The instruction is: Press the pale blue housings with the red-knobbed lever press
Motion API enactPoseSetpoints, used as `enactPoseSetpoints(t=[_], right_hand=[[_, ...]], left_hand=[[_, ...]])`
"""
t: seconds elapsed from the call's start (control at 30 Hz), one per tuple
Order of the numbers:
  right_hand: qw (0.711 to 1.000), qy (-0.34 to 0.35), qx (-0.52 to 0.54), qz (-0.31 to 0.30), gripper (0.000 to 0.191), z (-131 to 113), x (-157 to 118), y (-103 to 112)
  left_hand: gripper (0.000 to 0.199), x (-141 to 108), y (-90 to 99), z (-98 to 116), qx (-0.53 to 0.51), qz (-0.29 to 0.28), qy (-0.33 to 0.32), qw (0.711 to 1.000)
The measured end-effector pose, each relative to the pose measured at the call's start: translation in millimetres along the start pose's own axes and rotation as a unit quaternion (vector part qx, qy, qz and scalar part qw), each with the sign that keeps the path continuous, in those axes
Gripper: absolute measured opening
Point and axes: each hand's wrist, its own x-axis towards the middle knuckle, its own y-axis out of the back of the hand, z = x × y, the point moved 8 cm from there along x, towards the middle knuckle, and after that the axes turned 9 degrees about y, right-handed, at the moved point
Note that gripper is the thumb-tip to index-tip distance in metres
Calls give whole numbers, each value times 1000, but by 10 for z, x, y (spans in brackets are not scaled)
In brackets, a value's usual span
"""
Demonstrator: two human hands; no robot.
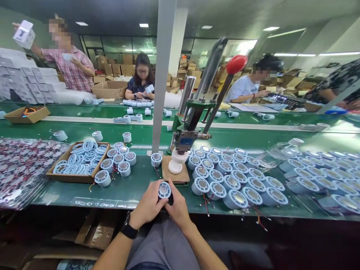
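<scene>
Between my two hands, just in front of the bench edge, is a light-blue round motor housing [164, 190] with a silvery disc in its top. My left hand [149, 202] wraps its left side, and my right hand [177, 204] closes on its right side. Beyond them stands a hand press [187, 138] with a red-knobbed lever [236, 64]. A white round pad [175, 167] sits on the press's brown base board [182, 177], below the white press head [180, 155]. One more blue housing [156, 159] stands left of the base.
Many similar housings [232, 182] with trailing wires crowd the right side. At left are a carton [75, 179] of blue rings, a small group of housings [123, 168] and a pile of wired parts [25, 168]. A bottle [281, 153] lies at right. Several people work across the green conveyor [135, 129].
</scene>
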Motion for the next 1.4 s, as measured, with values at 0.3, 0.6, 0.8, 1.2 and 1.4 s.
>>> enactPoseSetpoints(t=[0.3, 0.6, 0.8, 1.2, 1.4], right_hand=[[998, 4, -3, -63, 81, -14, -101, -65], [958, 195, -186, 100, 56, -881, 1339, 2012], [973, 104, -113, 172, 42, -967, 3002, 2987], [963, 169, 74, 195, 29, -913, 2987, 2841], [950, 238, -33, 198, 27, -1072, 2024, 2899]], left_hand=[[55, -79, -167, -179, 9, 15, 22, 1000], [51, 377, 324, -2, -97, 88, 105, 986], [52, 998, 376, 311, -144, 88, 51, 984], [59, 1271, -46, 246, -248, 4, 6, 969], [68, 1199, -99, 172, -225, 71, 0, 972]])
